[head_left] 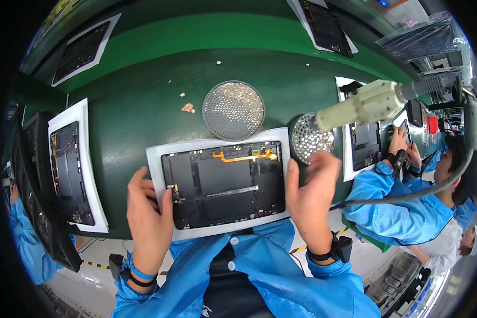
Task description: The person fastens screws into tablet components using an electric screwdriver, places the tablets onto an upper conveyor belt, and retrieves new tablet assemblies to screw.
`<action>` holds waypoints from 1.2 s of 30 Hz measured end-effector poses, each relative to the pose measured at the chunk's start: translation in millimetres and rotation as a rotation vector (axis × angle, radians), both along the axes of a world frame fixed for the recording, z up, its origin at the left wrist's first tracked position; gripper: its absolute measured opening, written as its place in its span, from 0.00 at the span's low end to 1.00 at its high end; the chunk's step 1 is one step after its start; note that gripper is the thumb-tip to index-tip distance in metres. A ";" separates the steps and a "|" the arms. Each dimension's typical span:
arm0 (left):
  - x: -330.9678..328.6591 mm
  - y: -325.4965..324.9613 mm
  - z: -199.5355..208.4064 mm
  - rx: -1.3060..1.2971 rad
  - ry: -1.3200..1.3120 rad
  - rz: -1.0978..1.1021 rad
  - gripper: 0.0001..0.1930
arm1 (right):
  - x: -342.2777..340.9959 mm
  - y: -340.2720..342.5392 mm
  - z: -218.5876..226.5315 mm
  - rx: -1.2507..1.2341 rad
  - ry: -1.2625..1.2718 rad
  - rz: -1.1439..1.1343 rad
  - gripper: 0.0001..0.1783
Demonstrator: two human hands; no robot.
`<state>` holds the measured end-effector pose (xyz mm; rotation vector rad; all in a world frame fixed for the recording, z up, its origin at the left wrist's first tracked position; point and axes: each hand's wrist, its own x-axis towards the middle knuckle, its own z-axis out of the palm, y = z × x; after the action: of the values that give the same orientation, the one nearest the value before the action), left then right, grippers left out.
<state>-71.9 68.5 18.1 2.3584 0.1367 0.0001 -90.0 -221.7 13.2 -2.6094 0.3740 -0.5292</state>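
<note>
In front of me a black tablet back housing [222, 183] with an orange flex cable [244, 157] along its upper part lies on a white sheet [155, 159]. My left hand [149, 212] is at the housing's left edge, thumb beside the rim and fingers bent but apart from it. At the right edge, my right hand [315, 196] is raised with its thumb near the rim; its fingers are slightly blurred and hold nothing that I can see. Just beyond the housing sits a round tray of small screws [233, 110]. A second round tray [311, 142] stands near my right hand.
A pale green electric screwdriver [358, 106] hangs over the right tray, its cable [408, 197] curving below. More housings on white sheets lie left [71, 172] and right [365, 143]. Black racks [40, 191] stand far left. A co-worker in blue [403, 201] works at right.
</note>
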 end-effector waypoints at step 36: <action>70.7 -48.3 -20.0 0.244 -0.102 -0.549 0.24 | 91.3 -33.3 -19.8 0.828 -0.828 0.494 0.36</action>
<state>-1.1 20.1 -2.0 2.5571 -0.5908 -0.1352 1.2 -254.9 -6.6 -1.4383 -0.2777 -0.9471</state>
